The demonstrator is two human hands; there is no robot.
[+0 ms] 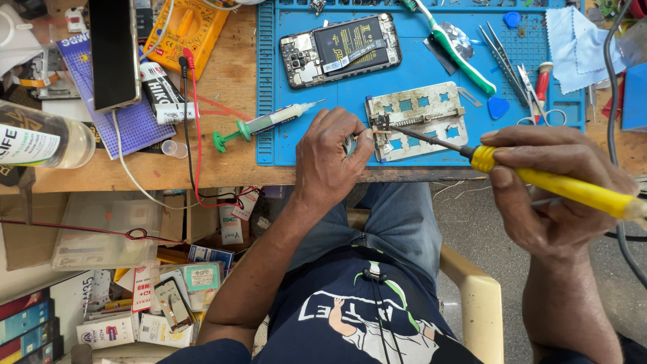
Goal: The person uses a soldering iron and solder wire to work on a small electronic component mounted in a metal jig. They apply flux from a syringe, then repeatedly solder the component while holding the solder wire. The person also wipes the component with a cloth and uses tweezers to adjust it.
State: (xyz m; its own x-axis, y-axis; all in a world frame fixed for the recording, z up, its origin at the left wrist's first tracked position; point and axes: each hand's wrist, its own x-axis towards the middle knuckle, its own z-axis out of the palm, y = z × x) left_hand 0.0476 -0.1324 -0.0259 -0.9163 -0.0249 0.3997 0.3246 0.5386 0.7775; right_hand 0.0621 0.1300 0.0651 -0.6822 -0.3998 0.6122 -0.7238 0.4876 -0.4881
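Now right hand [552, 195] grip holds yellow soldering iron [539, 178], tip at metal fixture [419, 120]; left hand [330, 158] pinches tweezers [350, 143].

The scene is lit brightly and evenly by soft daylight from above. Only faint shadows are cast on the blue mat [418, 74]. Glare is seen on the clear bottle [47, 138] left of the mat. Focus is kept sharp across the mat; slight bending is noticed toward the corners.
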